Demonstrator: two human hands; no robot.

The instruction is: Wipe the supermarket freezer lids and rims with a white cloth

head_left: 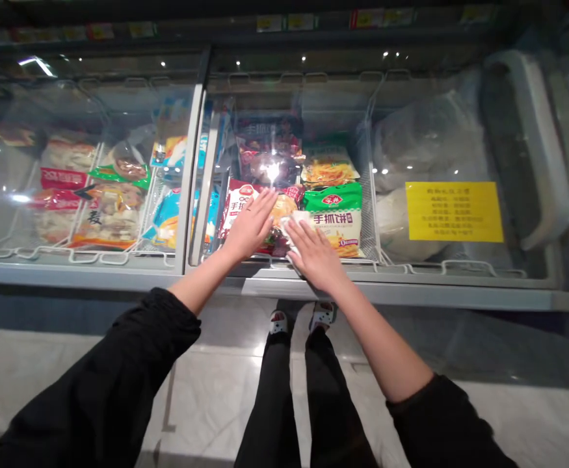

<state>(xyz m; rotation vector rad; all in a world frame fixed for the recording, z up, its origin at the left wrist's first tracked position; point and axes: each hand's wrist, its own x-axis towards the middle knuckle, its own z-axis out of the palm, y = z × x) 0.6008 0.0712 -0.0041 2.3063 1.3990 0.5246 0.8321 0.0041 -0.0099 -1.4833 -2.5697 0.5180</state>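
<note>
Rests the right hand (pixel 316 253) over a white cloth (pixel 300 214) on the freezer glass (pixel 333 97); spreads the left hand (pixel 253 225) beside it, above bagged food (pixel 345 214).

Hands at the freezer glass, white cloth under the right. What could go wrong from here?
1. The bare left hand looks laid on the glass lid, so it may leave prints.
2. The bright reflection beside it might hide smears.
3. If the right hand took the white cloth far rightward, it might catch the yellow notice's edge.
</note>
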